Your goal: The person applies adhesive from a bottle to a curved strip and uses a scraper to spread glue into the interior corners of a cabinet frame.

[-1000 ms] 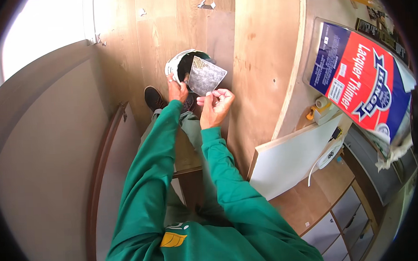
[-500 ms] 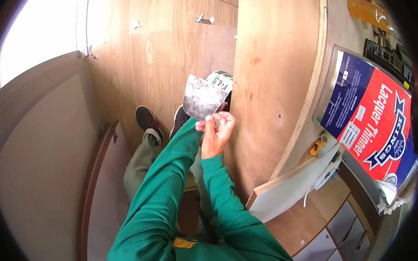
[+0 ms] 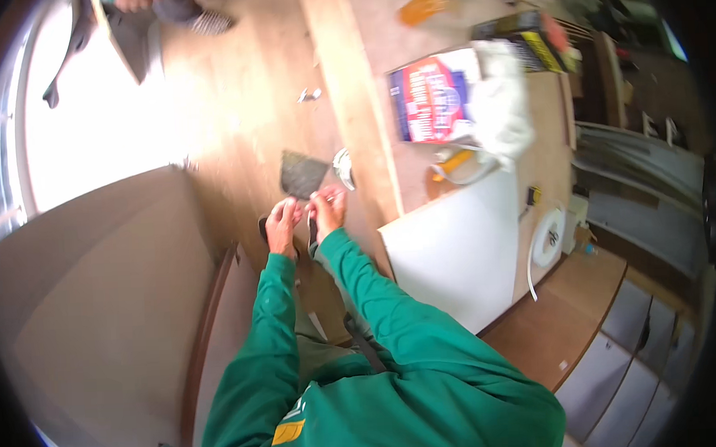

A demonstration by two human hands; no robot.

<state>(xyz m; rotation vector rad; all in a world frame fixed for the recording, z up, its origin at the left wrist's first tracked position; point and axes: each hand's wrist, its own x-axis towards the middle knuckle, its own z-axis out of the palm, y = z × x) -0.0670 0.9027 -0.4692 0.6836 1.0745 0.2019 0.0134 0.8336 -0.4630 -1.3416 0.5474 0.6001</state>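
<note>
A grey, worn flat sheet [image 3: 303, 175], four-sided and scraper-like, sticks out just beyond my fingertips. My left hand [image 3: 281, 227] is closed at its lower edge, thumb and fingers pinched together on it. Close by on the right, my right hand [image 3: 330, 209] has its fingertips drawn together near the sheet's lower right corner. Whatever lies between those fingertips is too small and blurred to name. Just right of the sheet shows a white-patterned shoe [image 3: 344, 169] on the wood-look floor.
A wooden bench top carries a red and blue box [image 3: 431, 100], white cloth [image 3: 500, 105], tape measure [image 3: 534, 195] and white strip roll [image 3: 549, 237]. A white panel [image 3: 455, 251] stands at my right, a large board [image 3: 106, 314] at my left. Another person's shoe [image 3: 212, 22] is at far left.
The view has swung, bringing more of the bench and another person into sight. My left hand, hidden behind the sheet before, now shows beside my right. The sheet has tilted and looks darker.
</note>
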